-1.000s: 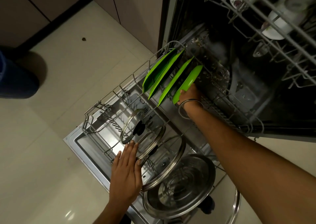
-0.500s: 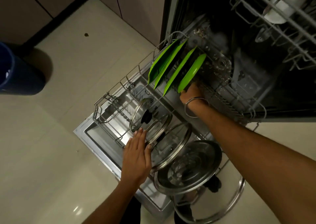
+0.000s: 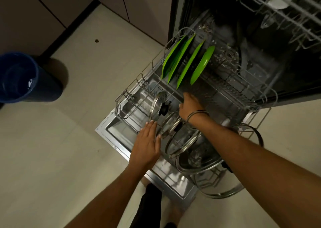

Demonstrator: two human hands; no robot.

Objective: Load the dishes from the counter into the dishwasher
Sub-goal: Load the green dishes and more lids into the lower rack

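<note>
Several green plates (image 3: pixel 202 66) stand on edge in the back of the pulled-out lower rack (image 3: pixel 139 81). My right hand (image 3: pixel 189 103), with a bangle on the wrist, hovers over the middle of the rack, a little in front of the plates and apart from them; it holds nothing. My left hand (image 3: pixel 147 140) lies flat with straight fingers on the rack's front left edge, its fingertips against a glass lid (image 3: pixel 157 106) with a black knob. More glass lids (image 3: pixel 182 140) lean behind it. A steel pot (image 3: pixel 196 160) sits at the rack's front.
The open dishwasher door (image 3: pixel 112 132) juts out over the tiled floor. The upper rack (image 3: pixel 278 6) with white cups hangs at top right. A blue bucket (image 3: pixel 19 76) stands on the floor at the left, with cabinet fronts behind it.
My right hand has let go of the rightmost green plate and drawn back toward me over the rack. My left hand has stayed flat on the rack's edge.
</note>
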